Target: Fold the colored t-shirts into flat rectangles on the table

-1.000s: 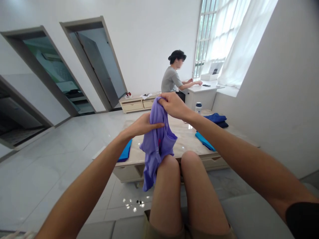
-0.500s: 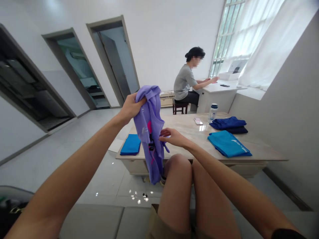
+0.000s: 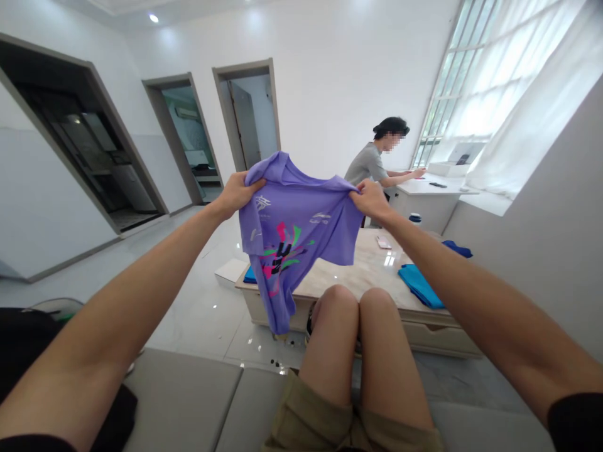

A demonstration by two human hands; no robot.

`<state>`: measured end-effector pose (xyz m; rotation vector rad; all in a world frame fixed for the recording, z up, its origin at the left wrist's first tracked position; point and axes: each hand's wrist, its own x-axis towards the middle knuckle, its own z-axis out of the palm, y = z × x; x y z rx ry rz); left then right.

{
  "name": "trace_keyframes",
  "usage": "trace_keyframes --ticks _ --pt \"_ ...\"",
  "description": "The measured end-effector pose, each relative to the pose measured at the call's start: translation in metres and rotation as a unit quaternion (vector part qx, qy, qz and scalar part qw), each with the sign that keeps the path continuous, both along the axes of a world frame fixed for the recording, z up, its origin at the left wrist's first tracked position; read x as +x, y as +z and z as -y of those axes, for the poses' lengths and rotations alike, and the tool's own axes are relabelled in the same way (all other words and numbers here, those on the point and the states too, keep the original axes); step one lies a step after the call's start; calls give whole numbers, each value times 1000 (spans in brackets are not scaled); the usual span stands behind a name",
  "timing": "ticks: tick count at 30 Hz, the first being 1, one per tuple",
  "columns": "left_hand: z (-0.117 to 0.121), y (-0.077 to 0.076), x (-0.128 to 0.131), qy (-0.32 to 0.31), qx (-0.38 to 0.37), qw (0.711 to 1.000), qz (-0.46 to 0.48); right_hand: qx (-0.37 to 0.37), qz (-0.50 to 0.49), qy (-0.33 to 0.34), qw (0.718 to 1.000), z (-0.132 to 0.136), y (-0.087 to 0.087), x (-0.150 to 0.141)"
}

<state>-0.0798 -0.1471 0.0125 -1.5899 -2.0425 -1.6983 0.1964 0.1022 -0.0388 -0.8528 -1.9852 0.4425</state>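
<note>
A purple T-shirt point(image 3: 306, 213) with a pink, green and black print hangs stretched between my hands, above the near side of the low table point(image 3: 339, 276). My left hand point(image 3: 238, 193) grips one shoulder, and my right hand point(image 3: 370, 198) pinches the other. Its neckline faces up, while the lower part droops in a narrow bunch toward the left. Behind the shirt, only a corner of a folded blue cloth point(image 3: 249, 276) shows. To the right lies folded bright-blue fabric point(image 3: 421, 285), partly covered by my right forearm.
A phone point(image 3: 383, 242), a bottle point(image 3: 414, 218) and dark-blue fabric point(image 3: 456, 248) are on the table. Beyond it, a person in a grey shirt point(image 3: 367, 164) leans on a white desk point(image 3: 436, 188). A white box point(image 3: 230, 272) is left of the table; my knees are against its near side.
My right hand has taken hold of the shirt's other shoulder and moved up and right. The bunched shirt is now spread, showing its front print. The view has tilted upward.
</note>
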Motion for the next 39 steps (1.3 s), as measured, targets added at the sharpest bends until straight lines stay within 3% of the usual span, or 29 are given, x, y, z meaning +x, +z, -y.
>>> trace_keyframes --ticks 3,5,7,10,13,18,21,25,27,30,33,36,39 --pt "9 11 0 -3 2 999 -39 138 -71 -27 987 -25 58 50" --pt "9 13 2 2 12 998 -58 200 -78 -31 976 -30 73 77" --pt "4 9 4 16 2 998 -64 210 -35 -32 977 -30 68 96" --pt "-11 -6 6 37 -61 994 -78 173 31 -42 983 -34 44 114" --pt "-32 -20 11 57 -100 989 -96 168 0 -72 983 -42 35 128" --pt "-67 -35 22 76 -40 993 -79 208 -73 -127 967 -51 37 148" --pt "-73 -55 30 54 -42 997 -28 217 -76 -148 962 -42 10 160" --pt "-58 -78 44 41 -70 997 -11 252 -72 -165 951 -25 -32 187" --pt "-48 -75 49 61 -31 996 -55 290 -69 -184 937 -24 -34 205" --pt "-44 -60 50 121 32 981 -149 346 -26 -215 913 -37 -22 228" --pt "-51 -65 42 119 -51 967 -219 329 56 -239 912 -58 -31 237" --pt "-59 -106 32 54 -221 947 -229 277 143 -234 921 -70 -82 235" --pt "-59 -152 24 42 -290 934 -203 273 175 -201 925 -70 -145 228"
